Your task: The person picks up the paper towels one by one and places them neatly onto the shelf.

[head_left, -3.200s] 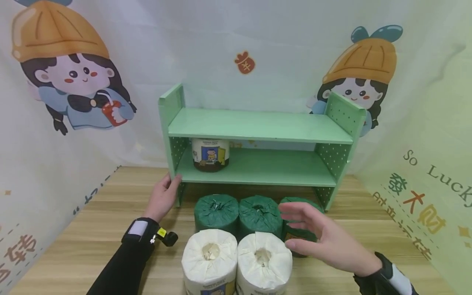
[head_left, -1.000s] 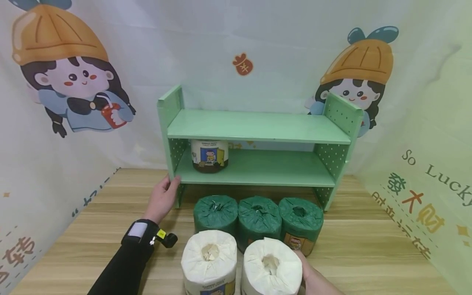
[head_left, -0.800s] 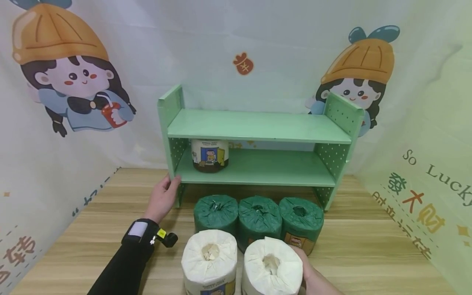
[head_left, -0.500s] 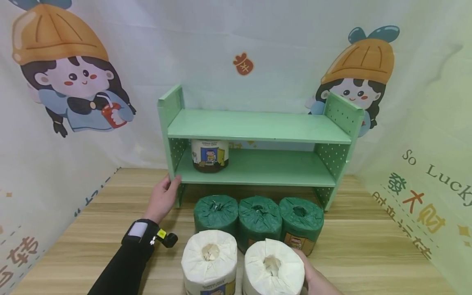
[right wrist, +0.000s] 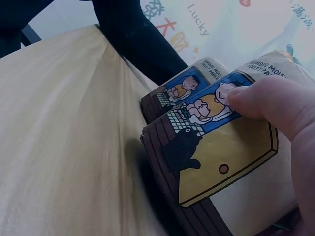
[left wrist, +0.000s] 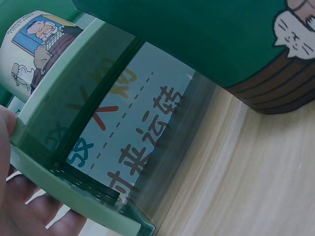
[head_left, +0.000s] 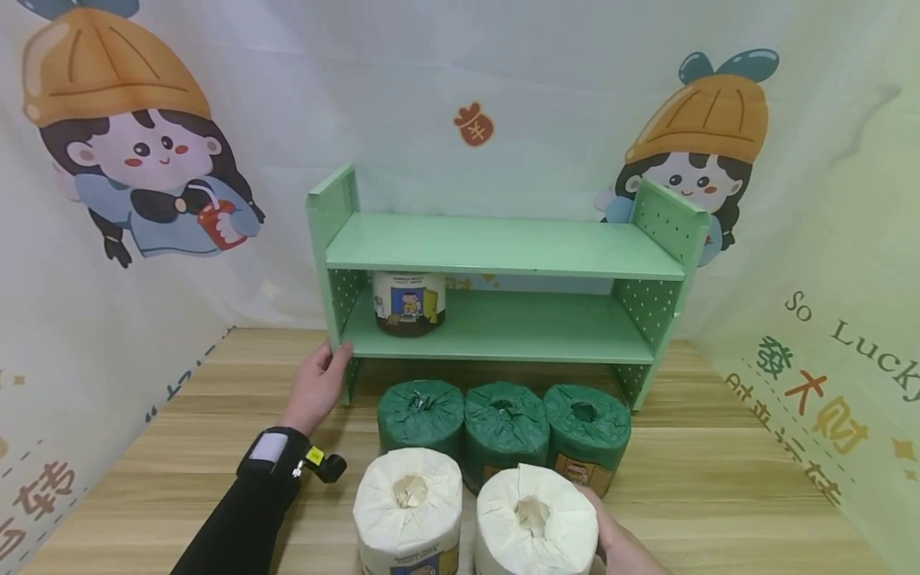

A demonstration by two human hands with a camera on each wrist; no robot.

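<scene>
My left hand grips the left side panel of a light green two-tier shelf; in the left wrist view, fingers lie behind the panel and the thumb in front. With my right hand I hold the right-hand white-wrapped toilet roll. In the right wrist view the thumb presses its printed side, and the other fingers are hidden. Close to its left stands a second white toilet roll. Behind them, several green-wrapped toilet rolls stand in a row.
Another white toilet roll stands at the left end of the shelf's middle board. The shelf rests on a wood-grain table. A printed cloth with cartoon figures hangs behind and at the sides.
My right hand has come down from above the rolls onto the right-hand white roll and shifted it right, away from its neighbour. The left hand has stayed on the shelf.
</scene>
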